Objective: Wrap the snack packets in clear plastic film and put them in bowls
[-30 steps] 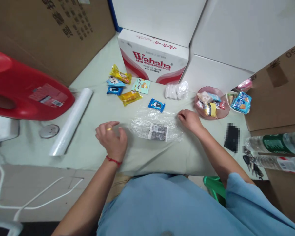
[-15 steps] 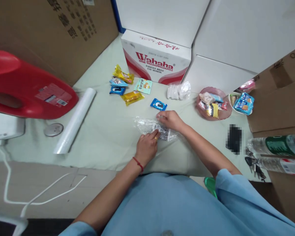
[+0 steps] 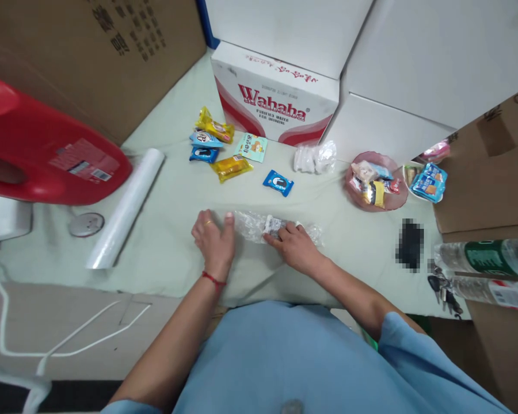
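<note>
A small packet with a black-and-white print [image 3: 274, 225] lies on the cloth under a crumpled strip of clear plastic wrap [image 3: 249, 225]. My right hand [image 3: 300, 246] is on the packet and wrap, its index finger stretched along the near edge and the other fingers curled over the top. Part of the packet is hidden beneath them. Just left of the wrap's end is my left hand [image 3: 214, 244], thumb held apart from loosely bent fingers, with nothing visible in it. Beyond the hands lies a blue snack packet [image 3: 278, 183].
Several wrapped snacks [image 3: 232, 167] lie behind, before a Wahaha box [image 3: 276, 103]. To the left are a roll of plastic film [image 3: 127, 210] and a red jug [image 3: 56, 149]. A pink bowl [image 3: 396, 201], keys [image 3: 445, 294] and plastic bottles [image 3: 453, 257] are at right.
My left hand has left the packet and moved left. My right hand has come down onto the packet. The wrap now lies in a narrower, longer strip.
</note>
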Available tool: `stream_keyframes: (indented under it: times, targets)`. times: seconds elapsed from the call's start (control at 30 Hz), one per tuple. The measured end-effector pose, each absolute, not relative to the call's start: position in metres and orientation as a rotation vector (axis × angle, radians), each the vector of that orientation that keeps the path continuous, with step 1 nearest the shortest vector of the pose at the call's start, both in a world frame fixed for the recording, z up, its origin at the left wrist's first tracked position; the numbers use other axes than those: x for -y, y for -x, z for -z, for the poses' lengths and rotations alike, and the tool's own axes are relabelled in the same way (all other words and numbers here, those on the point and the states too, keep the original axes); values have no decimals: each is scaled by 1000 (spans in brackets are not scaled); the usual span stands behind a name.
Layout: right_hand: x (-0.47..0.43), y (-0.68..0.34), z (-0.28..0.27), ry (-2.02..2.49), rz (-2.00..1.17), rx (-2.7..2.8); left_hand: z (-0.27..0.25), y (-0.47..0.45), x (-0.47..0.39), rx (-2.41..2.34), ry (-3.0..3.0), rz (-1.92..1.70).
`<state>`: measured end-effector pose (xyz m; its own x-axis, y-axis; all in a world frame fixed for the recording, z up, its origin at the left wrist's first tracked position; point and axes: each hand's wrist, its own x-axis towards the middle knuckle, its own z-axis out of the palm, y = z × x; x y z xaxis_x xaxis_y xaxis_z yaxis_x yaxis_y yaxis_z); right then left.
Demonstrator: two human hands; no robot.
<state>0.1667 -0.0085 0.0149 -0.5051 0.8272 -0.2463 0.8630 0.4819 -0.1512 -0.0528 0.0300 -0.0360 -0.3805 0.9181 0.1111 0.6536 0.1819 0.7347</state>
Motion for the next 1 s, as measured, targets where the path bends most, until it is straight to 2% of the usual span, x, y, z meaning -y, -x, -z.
stream_keyframes:
  times: [0.1,0.33,0.47,0.6,0.67,0.73,0.8,1.0]
  targets:
    - [12,-168,-15,-1537,413,-2610,37,43,-36,-2041,-1639,-842]
    - [39,-186,1,-1642,558,-2771,18,22,-22,-1693,-1578,-1096]
    - [49,-194,5,-1728,668,-2827,5,-4,-12,-1303,-1913,-798]
    - [51,-211,-2,-1807,943,-2826,8,-20,-1,-1109,-2273,-529]
    - [52,-222,-5,-2149,874,-2713,13,-21,5,-1098,-2355,-483]
    - [52,-233,-5,-2541,582,-2488,17,-19,9,-1103,-2401,-453]
    - [51,-242,-4,-2660,394,-2299,21,-17,12,-1116,-2430,-437]
    - [31,-230,-20,-2486,733,-2226,29,-17,15,-1095,-2494,-447]
